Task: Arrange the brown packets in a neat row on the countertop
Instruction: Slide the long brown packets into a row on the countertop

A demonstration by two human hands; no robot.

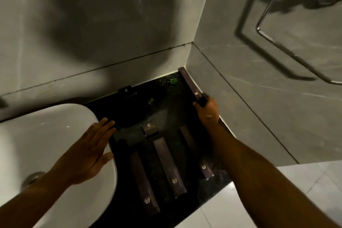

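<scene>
- Right hand (207,109) closed in a grip on the near end of a long packet (188,82), clamped around it, far end up in the wall corner.
- Left hand (87,153) flat and open, fingers apart, holding nothing, resting on the rim of the sink (46,135) with fingertips just over the dark table (212,187).
- Three more packets on the table in front: left packet (144,183), middle packet (169,166), right packet (196,153), all lying lengthwise, roughly parallel, gaps not equal.
- Also a short packet (150,128) at the far end of the middle one, touching it or overlapping; cannot tell which in the dim light.
- Risk: held packet gripped only at one end, so likely to swing or slip out when pulled from the corner.
- Risk: far end perhaps scraping along the wall (240,79) and catching there, then the packet bending.
- Risk: small green item (173,80) lying near the corner, just beside the held packet; easy to knock away during the pull.
- Risk: right forearm passing above the right packet, partly hiding it; a low movement could push it out of line.
- Risk: near ends of the row close to the table edge, so a nudge toward the front could drop one on the floor (296,181).
- Risk: poor light and dark table making the packet edges hard to see, so spacing possibly uneven.
</scene>
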